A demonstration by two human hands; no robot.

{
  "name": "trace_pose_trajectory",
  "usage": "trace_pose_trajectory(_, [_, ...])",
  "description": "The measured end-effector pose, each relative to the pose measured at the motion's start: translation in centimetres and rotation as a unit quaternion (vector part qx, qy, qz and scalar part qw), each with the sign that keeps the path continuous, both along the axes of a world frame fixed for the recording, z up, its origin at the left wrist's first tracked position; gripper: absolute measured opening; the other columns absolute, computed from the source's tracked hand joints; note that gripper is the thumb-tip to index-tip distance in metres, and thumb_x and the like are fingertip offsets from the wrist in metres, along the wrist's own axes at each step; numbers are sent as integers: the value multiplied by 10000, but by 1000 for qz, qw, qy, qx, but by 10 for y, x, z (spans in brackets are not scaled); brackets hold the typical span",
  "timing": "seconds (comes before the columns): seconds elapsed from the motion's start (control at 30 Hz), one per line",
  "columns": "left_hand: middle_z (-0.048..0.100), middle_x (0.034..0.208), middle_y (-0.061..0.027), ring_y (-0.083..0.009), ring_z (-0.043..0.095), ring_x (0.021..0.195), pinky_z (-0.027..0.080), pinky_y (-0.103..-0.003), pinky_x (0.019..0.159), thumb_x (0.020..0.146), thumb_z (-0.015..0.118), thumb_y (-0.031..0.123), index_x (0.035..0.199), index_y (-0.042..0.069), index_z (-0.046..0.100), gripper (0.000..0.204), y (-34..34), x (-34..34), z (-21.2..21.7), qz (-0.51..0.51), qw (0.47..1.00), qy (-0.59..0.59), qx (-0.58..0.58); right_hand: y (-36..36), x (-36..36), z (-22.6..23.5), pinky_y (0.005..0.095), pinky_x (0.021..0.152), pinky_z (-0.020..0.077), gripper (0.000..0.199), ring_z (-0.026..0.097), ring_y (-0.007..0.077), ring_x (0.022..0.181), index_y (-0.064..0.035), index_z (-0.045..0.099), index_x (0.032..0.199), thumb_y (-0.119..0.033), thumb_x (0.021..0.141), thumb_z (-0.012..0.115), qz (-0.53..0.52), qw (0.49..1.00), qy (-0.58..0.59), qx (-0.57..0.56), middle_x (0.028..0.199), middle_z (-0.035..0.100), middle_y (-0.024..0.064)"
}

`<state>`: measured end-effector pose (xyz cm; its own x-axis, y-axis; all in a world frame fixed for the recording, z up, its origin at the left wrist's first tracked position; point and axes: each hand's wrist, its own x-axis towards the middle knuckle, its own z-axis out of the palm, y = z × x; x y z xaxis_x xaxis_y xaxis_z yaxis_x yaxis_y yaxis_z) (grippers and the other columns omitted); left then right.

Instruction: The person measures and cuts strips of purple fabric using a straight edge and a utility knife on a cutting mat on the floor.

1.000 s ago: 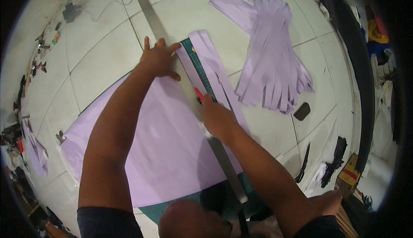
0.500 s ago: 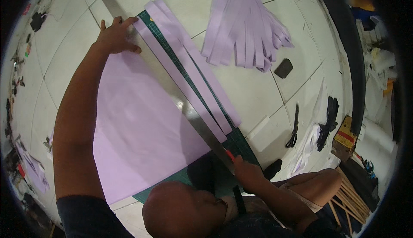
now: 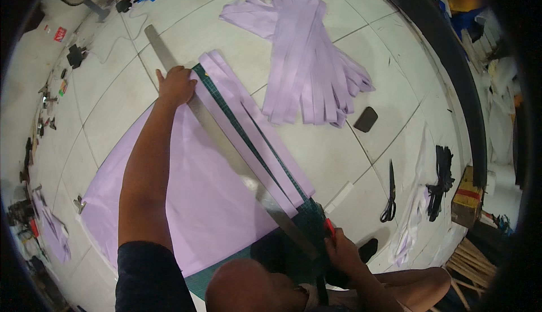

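My left hand (image 3: 178, 86) bears down on the far end of a long metal ruler (image 3: 217, 134), its fingers bent across the ruler. Under the ruler lies a wide lilac fabric sheet (image 3: 209, 216), spread over a green cutting mat (image 3: 248, 261). Cut lilac strips (image 3: 234, 89) lie along the ruler's right side, with the mat showing between them. In my right hand (image 3: 343, 251) is a red-handled cutter (image 3: 329, 227), just right of the ruler's near end and apart from it. Its blade cannot be made out.
A pile of lilac strips (image 3: 302, 58) lies on the tiled floor beyond. To the right are a dark rounded block (image 3: 366, 119), black scissors (image 3: 389, 193) and a black bundle (image 3: 440, 179). My bent leg (image 3: 418, 284) rests at the lower right; wooden sticks (image 3: 471, 264) lie beyond it.
The whole view has shifted, showing more floor at the far side. My right hand with the cutter has moved away from the ruler's edge to the right. My left hand's fingers have drawn closer together.
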<state>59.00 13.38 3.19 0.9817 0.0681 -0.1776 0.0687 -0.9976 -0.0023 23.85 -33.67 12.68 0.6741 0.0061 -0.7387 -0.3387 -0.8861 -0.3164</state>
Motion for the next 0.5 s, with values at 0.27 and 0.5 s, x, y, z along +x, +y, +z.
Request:
trace_pose_trajectory(0.27, [708,956,-103,-337,671,959,414,-548,1001,842,717,253,1010,97,599,257,10,6,-6,30,977,-97,-190,-14,-20,-10,534,766,498,357,646,487,889,-1,461,1183,-270,977,572,-68,997,-7,22,917,650,293])
trace_pose_trajectory(0.5, [705,949,-150,-346,687,875,537,-415,805,821,741,231,1044,69,606,307,10,18,-20,76,946,-154,-274,-16,-22,-17,507,747,500,400,651,463,879,4,466,1221,-266,961,608,-96,994,4,46,923,648,274])
